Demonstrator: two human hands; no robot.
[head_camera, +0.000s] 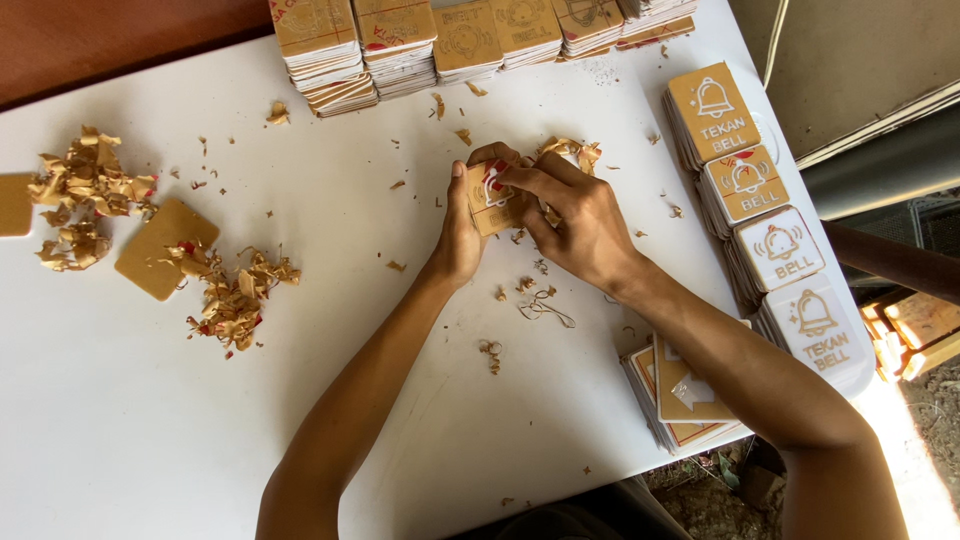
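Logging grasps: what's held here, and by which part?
A small square brown plaque, held in both hands: the left hand grips its left edge, and the right hand pinches its top face with the fingertips.

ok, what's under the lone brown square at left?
The brown square lies flat on the white table. Paper peelings overlap its right corner. Anything beneath the square itself is covered and can't be seen.

We see a white table (420, 420) with stacks of brown square plaques (440, 40) along its far edge, more stacks (760, 215) down the right edge, and paper peelings (85, 195) near the left edge.
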